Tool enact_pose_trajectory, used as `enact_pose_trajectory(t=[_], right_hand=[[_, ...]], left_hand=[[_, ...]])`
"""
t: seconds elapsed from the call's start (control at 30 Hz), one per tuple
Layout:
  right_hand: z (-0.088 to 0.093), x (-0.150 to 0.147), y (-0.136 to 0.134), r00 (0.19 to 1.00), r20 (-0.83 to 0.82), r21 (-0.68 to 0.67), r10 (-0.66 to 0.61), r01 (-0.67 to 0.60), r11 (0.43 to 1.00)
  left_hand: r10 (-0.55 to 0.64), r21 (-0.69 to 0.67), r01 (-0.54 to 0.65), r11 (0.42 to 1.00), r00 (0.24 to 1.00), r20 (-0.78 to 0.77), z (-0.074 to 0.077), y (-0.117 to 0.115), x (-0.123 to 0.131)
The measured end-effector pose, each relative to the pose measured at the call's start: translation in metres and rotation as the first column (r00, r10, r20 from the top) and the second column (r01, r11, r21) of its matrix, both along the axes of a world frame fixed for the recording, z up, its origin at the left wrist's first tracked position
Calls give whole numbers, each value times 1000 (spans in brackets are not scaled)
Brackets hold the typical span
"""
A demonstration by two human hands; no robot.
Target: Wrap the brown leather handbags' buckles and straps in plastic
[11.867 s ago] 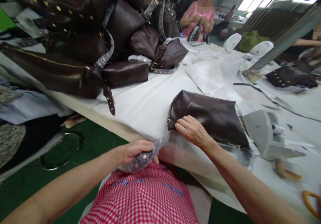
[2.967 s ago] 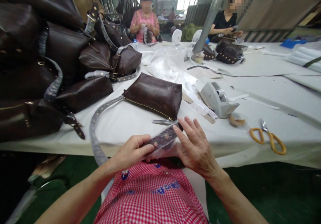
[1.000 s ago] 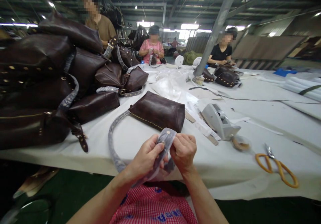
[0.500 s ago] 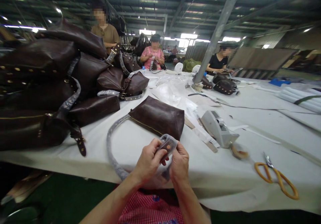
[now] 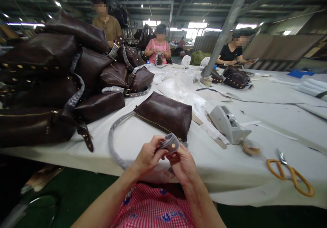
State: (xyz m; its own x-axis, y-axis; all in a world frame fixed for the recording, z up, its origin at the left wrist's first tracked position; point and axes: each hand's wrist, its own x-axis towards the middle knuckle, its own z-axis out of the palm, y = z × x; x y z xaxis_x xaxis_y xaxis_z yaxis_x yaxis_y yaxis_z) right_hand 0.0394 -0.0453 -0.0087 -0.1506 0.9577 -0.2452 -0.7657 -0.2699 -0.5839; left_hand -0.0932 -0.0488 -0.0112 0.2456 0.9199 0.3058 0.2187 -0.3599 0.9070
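Note:
A dark brown leather handbag [image 5: 166, 114] lies on its side just beyond my hands, its zipper edge toward me. From its left corner a wrapped strap [image 5: 114, 136] loops round toward my lap. The studded strap end [image 5: 171, 143], covered in thin translucent wrap, is pinched between both hands. My left hand [image 5: 149, 153] grips it from the left, thumb on the near side. My right hand [image 5: 182, 160] holds it from the right and below, fingers curled under it. Parts of the strap are hidden behind the hands.
Many brown bags [image 5: 58, 78] are piled at the left. To the right stand a tape dispenser [image 5: 227, 124] and orange-handled scissors [image 5: 290, 173]. Clear plastic sheets [image 5: 178, 81] lie mid-table near a slanted post [image 5: 226, 30]. Several co-workers stand or sit across the white table [image 5: 268, 126].
The strap end has turned in my fingers, with the wrap lying closer round it. My right hand has rotated so its fingers sit underneath. The whole view has shifted slightly.

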Motion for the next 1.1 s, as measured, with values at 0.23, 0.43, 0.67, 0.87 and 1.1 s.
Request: enact_pose_trajectory(t=[0.23, 0.43, 0.67, 0.87, 1.1], right_hand=[[-15, 10, -2, 949, -277, -182, 152, -207, 961], [-21, 12, -11, 990, -118, -176, 83, -103, 979], [-12, 45, -12, 177, 562, 824, -808, -210, 527], [-1, 52, 3, 53, 313, 629, -948, -759, 166], [-14, 52, 14, 134, 520, 777, -843, -484, 403]], left_hand=[[-13, 57, 22, 998, 989, -148, 1, 1, -9], [101, -75, -100, 992, 995, 11, 4, -7, -1], [41, -544, 151, 825, 945, 324, 26, 0, -6], [-76, -532, 298, 792, 914, 397, 37, -3, 2], [-169, -500, 360, 788, 906, 387, 44, -8, 6]])
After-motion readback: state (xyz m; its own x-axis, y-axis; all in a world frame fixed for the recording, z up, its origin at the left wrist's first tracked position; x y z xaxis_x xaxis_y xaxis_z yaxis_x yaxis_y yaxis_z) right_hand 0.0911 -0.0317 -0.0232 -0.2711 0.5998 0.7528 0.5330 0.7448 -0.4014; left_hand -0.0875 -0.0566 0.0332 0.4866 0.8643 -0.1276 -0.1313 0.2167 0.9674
